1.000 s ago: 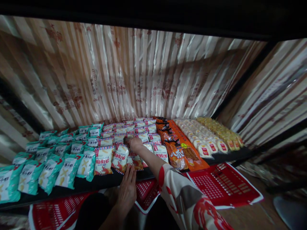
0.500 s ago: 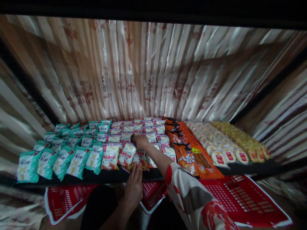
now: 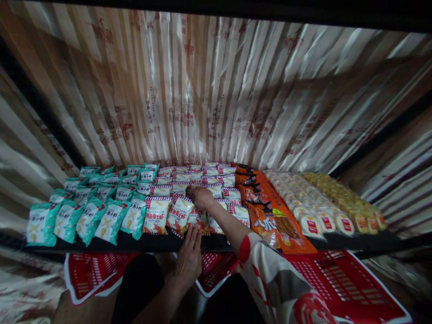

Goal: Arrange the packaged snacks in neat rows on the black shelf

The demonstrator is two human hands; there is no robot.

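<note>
Rows of white-and-red snack bags [image 3: 157, 216] with striped top edges fill the middle of a dark shelf [image 3: 158, 243]. My right hand [image 3: 204, 199] reaches in among them, its fingers curled at the top of a front-row snack bag [image 3: 197, 220]; the fingertips are partly hidden. My left hand [image 3: 189, 258] lies at the shelf's front edge with its fingers stretched out, the tips touching the bottom of that same bag. Right beside it, a slightly tilted snack bag [image 3: 179, 213] leans in the front row.
Teal snack bags [image 3: 111, 220] stand in rows on the left. Orange packets [image 3: 288, 220], white round packs [image 3: 310, 225] and yellowish packs [image 3: 361, 220] lie on the right. Red baskets [image 3: 351, 279] are below the shelf. A pleated curtain [image 3: 202, 99] hangs behind; a dark beam [image 3: 216, 9] crosses above.
The view has shifted slightly. Both hands stay at nearly the same place among the bags, and the front bag between them stands a little higher and clearer.
</note>
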